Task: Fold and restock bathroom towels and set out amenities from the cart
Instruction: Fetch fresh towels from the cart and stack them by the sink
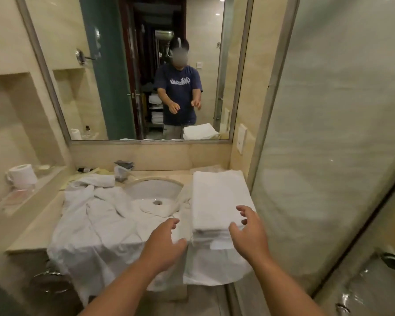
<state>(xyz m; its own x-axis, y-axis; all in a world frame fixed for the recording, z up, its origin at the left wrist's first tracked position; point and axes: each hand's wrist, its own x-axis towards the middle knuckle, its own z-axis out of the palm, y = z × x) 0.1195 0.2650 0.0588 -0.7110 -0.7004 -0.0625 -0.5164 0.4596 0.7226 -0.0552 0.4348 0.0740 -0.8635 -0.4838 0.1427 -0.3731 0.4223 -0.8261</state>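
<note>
Matt white cloth towels (217, 197) — on a glossy polished stone counter (30, 233), metal-framed mirror (146, 65).

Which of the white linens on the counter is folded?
The stack right of the sink, by the right hand: flat, squared layers. The other linen lies crumpled left of it, hanging off the counter.

A hotel-style bathroom: marble vanity (32, 231), sink (155, 190), wall mirror (132, 65), glass shower door (328, 133)
</note>
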